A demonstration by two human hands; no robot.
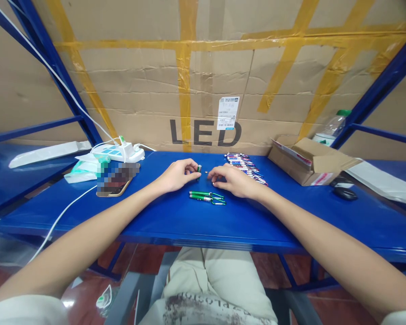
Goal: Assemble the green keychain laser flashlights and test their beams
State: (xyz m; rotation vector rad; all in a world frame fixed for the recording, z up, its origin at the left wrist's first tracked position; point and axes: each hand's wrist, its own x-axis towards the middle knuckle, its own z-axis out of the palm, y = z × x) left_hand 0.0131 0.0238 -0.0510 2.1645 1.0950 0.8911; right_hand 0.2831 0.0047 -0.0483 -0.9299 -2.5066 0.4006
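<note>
Cardboard [131,85] backs our blue counter [216,223]. Our left hand [178,175] pinches a small green piece [199,169] upright, probably to steady it; our right hand [235,180], apart from it, curls loosely by a tiny gold-coloured bit [206,172], and we cannot tell whether it grips anything. Green clip-ended tubes [200,197] lie nearer us, presumably for easy reach. We see an open-flapped carton [294,167], its contents hidden, near a capped bottle [334,127].

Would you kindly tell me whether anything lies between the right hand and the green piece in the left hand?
A small gold part lies on the table between the right hand and the green piece; nothing else visible does.
</note>
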